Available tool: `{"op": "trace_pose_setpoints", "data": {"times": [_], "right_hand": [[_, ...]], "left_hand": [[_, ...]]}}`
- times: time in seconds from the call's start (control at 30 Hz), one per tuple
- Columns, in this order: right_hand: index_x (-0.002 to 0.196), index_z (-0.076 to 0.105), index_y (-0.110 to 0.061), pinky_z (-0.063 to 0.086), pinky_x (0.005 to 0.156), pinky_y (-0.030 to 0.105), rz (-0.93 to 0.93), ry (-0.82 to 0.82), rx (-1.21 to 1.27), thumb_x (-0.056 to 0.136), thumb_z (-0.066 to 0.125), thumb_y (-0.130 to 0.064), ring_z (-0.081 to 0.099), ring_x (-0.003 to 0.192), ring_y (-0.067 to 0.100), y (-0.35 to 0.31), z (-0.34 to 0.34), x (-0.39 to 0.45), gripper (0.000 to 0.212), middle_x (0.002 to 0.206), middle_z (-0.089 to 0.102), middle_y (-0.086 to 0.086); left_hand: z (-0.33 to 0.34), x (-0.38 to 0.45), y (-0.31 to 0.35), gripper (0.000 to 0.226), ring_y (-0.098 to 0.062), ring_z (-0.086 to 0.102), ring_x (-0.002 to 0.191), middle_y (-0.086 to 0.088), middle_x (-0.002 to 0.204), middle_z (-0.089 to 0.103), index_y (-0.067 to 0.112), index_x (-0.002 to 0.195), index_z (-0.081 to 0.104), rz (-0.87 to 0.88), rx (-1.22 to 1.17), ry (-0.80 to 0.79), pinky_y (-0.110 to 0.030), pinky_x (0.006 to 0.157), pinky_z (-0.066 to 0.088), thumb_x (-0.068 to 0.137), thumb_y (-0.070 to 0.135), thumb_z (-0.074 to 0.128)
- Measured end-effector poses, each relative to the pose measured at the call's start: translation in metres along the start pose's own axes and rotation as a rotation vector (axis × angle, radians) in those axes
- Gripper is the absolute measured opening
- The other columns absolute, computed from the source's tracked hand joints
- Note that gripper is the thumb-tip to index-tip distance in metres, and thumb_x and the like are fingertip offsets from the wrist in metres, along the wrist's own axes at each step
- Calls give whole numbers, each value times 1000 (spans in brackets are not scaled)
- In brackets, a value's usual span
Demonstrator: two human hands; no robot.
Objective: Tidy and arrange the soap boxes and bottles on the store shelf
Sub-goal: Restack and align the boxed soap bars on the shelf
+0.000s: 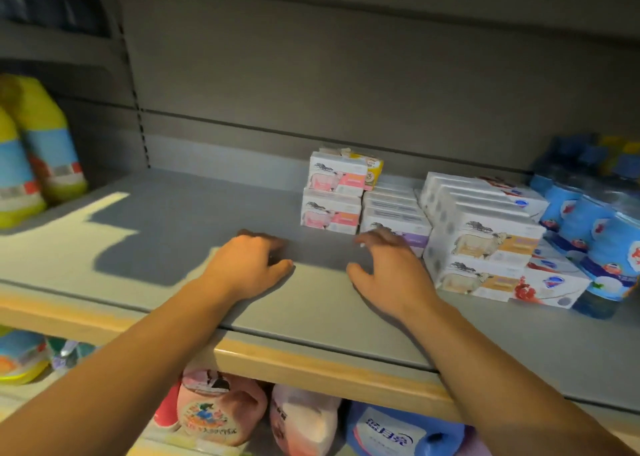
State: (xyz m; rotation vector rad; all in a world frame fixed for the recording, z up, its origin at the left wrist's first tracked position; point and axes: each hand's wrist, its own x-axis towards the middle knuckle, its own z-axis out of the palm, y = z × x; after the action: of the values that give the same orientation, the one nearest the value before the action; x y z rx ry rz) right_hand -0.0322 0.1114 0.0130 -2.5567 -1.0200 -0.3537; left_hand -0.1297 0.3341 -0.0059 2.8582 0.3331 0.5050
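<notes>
right now both hands sit on the grey shelf [166, 247], palms down, holding nothing. left hand [247, 265] rests flat w/ fingers loosely bent, tips on the shelf surface, thumb out to the side. right hand [388, 268] is spread, fingers arched and lifted a bit, fingertips just beside the front of a purple-marked soap box [407, 233]; can't tell if they touch it.

behind that box, more white boxes run back in a row. left of the row, two pink-marked soap boxes [332, 195] are stacked one on the other, w/ a yellow box [374, 173] behind the top one. right of the row, a bigger stack of orange-marked soap boxes [485, 244] stands in two layers. next to it on the right lie white boxes w/ a blue shield logo and red fruit [550, 285], near the shelf front.

further right, blue-labelled bottles [588, 227] are packed tight, touching those boxes. far left of the shelf, well apart from the hands, two yellow bottles w/ blue labels [38, 150] lean together.

below the shelf edge, on a lower level: pink jugs [211, 410], a blue jug [391, 435], and some blurry packs at far left.
</notes>
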Motion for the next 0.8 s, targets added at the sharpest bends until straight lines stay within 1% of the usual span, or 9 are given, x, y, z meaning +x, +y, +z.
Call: {"op": "trace_pose_setpoints", "data": {"times": [0.07,0.1,0.17,0.23,0.37,0.47,0.63,0.73,0.8], "right_hand": [[137,48,-26,37,104,35,-14,-20,-44,88,59,-36,40,127,23,-4,0,27,51,140,46,-1],[137,48,-25,37,104,35,-20,-19,-75,89,59,-34,40,126,24,-6,-1,40,50,139,46,0],[135,50,-21,38,102,35,-36,8,-131,90,58,-34,43,123,26,-7,-2,64,48,136,49,3],[135,50,-17,39,102,36,-48,18,-161,91,57,-35,44,122,29,-8,1,84,48,136,50,6],[137,48,-17,41,99,37,-51,-43,-263,89,59,-37,46,121,30,-11,11,114,53,135,50,7],[140,45,-19,40,101,39,-20,-90,-309,88,61,-40,44,124,30,-12,18,125,58,138,47,7],[139,45,-18,33,108,42,37,-125,-393,84,71,-36,38,128,31,-16,21,140,64,137,44,11],[136,46,-19,28,111,43,7,-121,-394,81,72,-41,36,128,31,-20,19,138,65,136,44,9],[133,46,-19,25,112,43,-44,-87,-372,81,72,-38,40,126,29,-24,19,130,61,132,50,7]], "left_hand": [[1,0,-3,32,-24,63,87,0,93,70,24,97,64,3,5,1,-32,72,52,85,50,52],[2,0,-4,33,-24,62,89,0,93,70,24,97,64,3,8,3,-32,73,53,84,51,50],[4,2,-3,36,-26,60,94,-1,97,69,23,99,64,-3,24,5,-34,77,53,83,52,49],[6,3,-4,37,-25,58,93,-2,97,69,23,99,64,-8,42,10,-34,77,53,83,52,47],[10,3,-6,37,-25,56,93,-2,96,68,22,95,63,-26,56,35,-32,75,52,82,52,46],[10,4,-5,38,-25,56,99,-2,99,68,23,98,64,-32,44,48,-31,77,50,81,51,47],[12,5,-6,39,-26,55,101,-3,98,68,21,98,64,-33,41,75,-31,76,50,79,51,47],[14,5,-8,39,-26,56,100,-3,97,68,22,99,64,-32,26,81,-32,76,50,79,50,47],[14,6,-8,38,-26,56,100,-3,97,68,22,98,64,-37,14,84,-33,77,51,79,50,47]]}}
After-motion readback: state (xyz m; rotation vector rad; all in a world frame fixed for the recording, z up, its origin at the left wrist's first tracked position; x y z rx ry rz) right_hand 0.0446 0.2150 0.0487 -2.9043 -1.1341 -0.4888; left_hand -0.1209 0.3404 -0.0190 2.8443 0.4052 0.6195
